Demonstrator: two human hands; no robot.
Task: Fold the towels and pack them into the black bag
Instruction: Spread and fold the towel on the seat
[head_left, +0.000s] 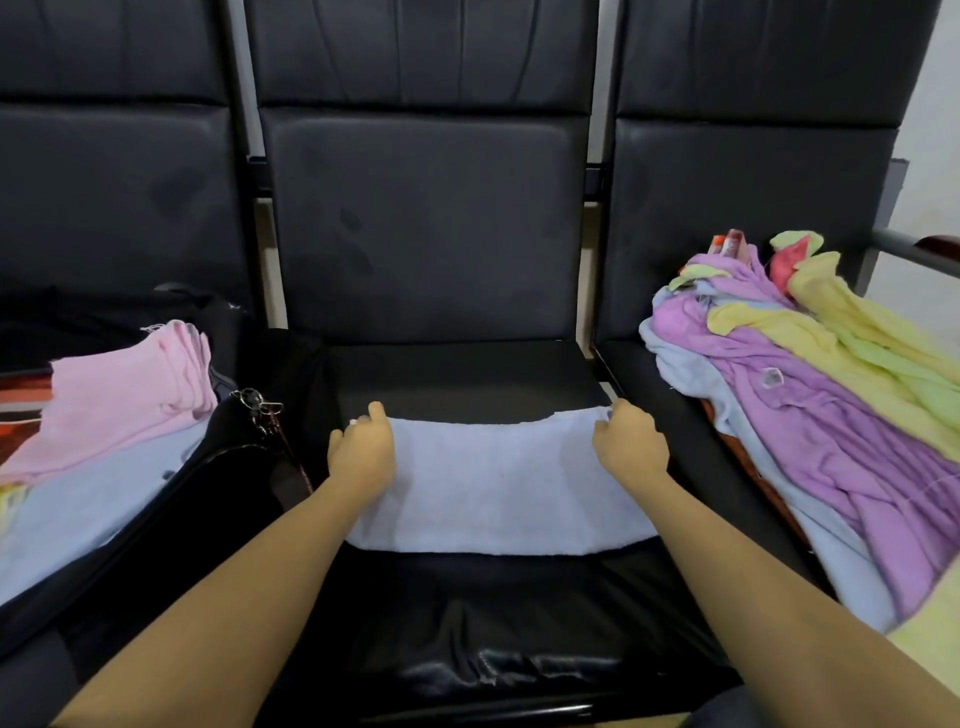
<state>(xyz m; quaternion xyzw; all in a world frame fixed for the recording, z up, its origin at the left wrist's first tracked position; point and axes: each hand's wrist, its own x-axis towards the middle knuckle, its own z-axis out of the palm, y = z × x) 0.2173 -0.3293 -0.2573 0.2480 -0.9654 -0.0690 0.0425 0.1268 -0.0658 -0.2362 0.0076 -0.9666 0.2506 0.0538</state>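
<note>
A pale blue towel lies spread flat across the middle black seat. My left hand pinches its far left corner and my right hand pinches its far right corner. The black bag lies open on the left seat. Inside it are a folded pink towel and a folded light blue towel. A heap of unfolded purple, yellow and blue towels is piled on the right seat.
Three black padded seats stand in a row with tall backs. A metal keyring hangs at the bag's zip. A metal armrest sticks out at the far right. The seat's front edge is close to me.
</note>
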